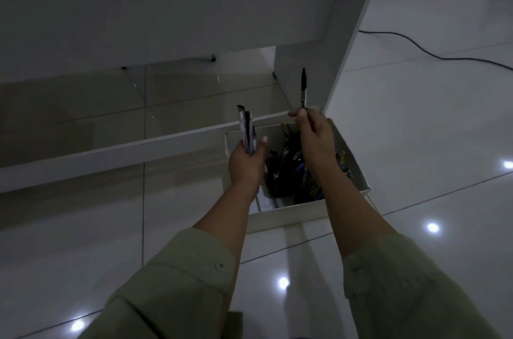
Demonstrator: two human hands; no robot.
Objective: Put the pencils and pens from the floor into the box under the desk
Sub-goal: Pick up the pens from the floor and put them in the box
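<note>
A white open box [288, 215] stands on the tiled floor beside the desk's side panel, with several dark pens and pencils [288, 169] lying inside. My left hand [247, 161] hovers over the box's left side, shut on a bundle of pens and pencils [246, 127] that points upward. My right hand [313, 136] is above the box's far half and pinches a single black pen [302, 88] held upright, cap end up. Both forearms reach out from pale green sleeves.
The white desk side panel [333, 47] rises just behind the box. A low white crossbar [111, 149] runs left from the box across the floor. A black cable [433, 52] trails over the glossy tiles at the right.
</note>
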